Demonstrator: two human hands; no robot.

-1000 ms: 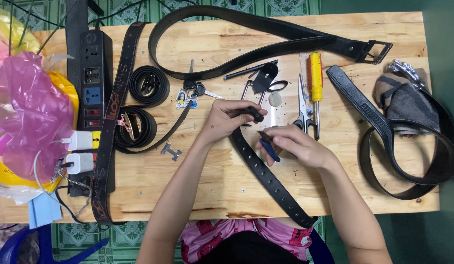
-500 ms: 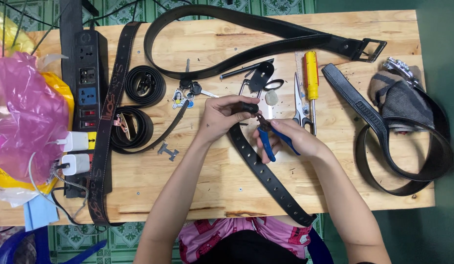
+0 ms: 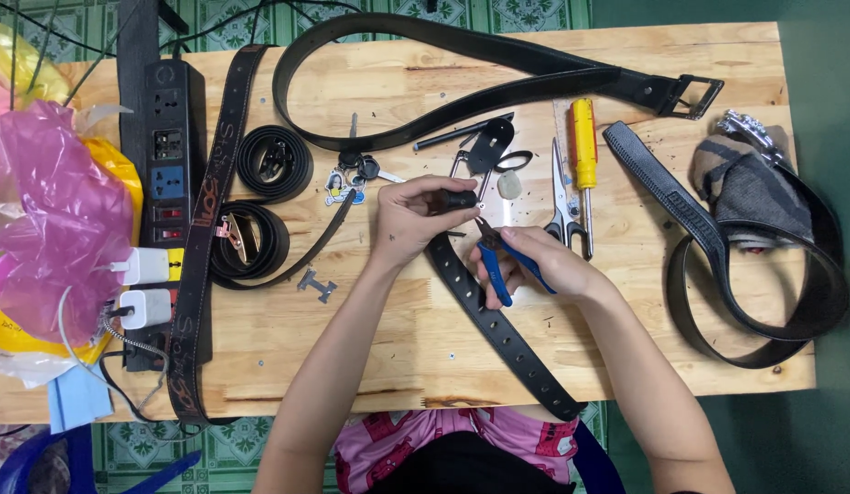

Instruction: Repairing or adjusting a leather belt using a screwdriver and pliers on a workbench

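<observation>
My left hand (image 3: pixel 416 220) pinches the end of a black punched belt (image 3: pixel 498 329) that runs diagonally down to the table's front edge. My right hand (image 3: pixel 535 265) grips blue-handled pliers (image 3: pixel 503 265), their jaws pointing up at the belt end by my left fingers. Just beyond the hands lie a loose belt buckle with a black leather tab (image 3: pixel 484 151), a small pale stone-like piece (image 3: pixel 509 186), small snips (image 3: pixel 560 197) and a yellow-handled screwdriver (image 3: pixel 584 146).
A wooden table (image 3: pixel 398 348) carries a long black belt (image 3: pixel 462 55) looped across the back, two coiled belts (image 3: pixel 274 160), keys with a charm (image 3: pixel 347 178), a belt looped around grey cloth (image 3: pixel 754 247) at right, a power strip (image 3: pixel 169 155) and pink plastic bags (image 3: pixel 50 210) at left.
My right hand has turned the pliers so their jaws point up toward the belt end. My left hand keeps its hold on the belt. The view has shifted slightly.
</observation>
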